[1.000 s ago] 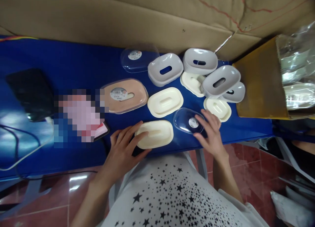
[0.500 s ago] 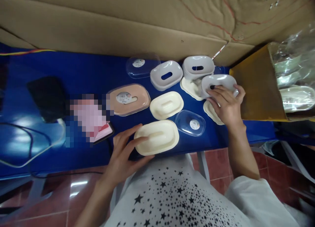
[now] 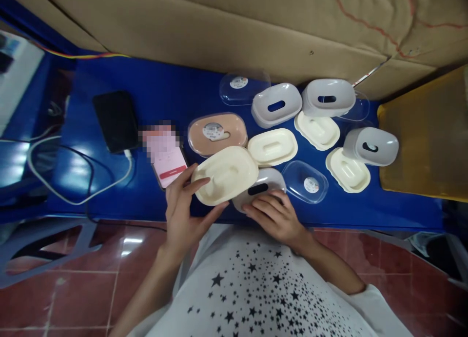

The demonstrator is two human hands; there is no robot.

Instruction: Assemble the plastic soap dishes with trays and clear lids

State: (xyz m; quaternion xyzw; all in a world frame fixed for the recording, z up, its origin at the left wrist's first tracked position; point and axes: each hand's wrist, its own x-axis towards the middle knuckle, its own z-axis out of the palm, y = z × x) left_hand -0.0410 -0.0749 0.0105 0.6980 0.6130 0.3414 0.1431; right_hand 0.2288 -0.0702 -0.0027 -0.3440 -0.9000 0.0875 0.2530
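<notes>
My left hand (image 3: 190,205) grips the left end of a cream oval plastic dish (image 3: 237,168), which is tilted and raised off the table. Just right of it, my right hand (image 3: 278,215) holds a grey oval dish with a slot (image 3: 272,177) near the table's front edge; the cream dish overlaps its left part. Behind these lies another cream dish (image 3: 272,147). A clear lid (image 3: 302,181) with a round label rests to the right. To the left sits a peach dish under a clear lid (image 3: 236,125).
Farther back are grey dishes (image 3: 288,95) (image 3: 329,90) and a clear lid (image 3: 246,90). At right are another grey dish (image 3: 387,144), cream pieces (image 3: 349,171) (image 3: 318,132) and a cardboard box (image 3: 420,147). A phone (image 3: 170,164) and a black cabled device (image 3: 115,120) lie left.
My right hand left the clear lid, took a grey dish from the right-hand group and brought it to the front edge. My left hand lifted and tilted the cream dish. The view shifted right.
</notes>
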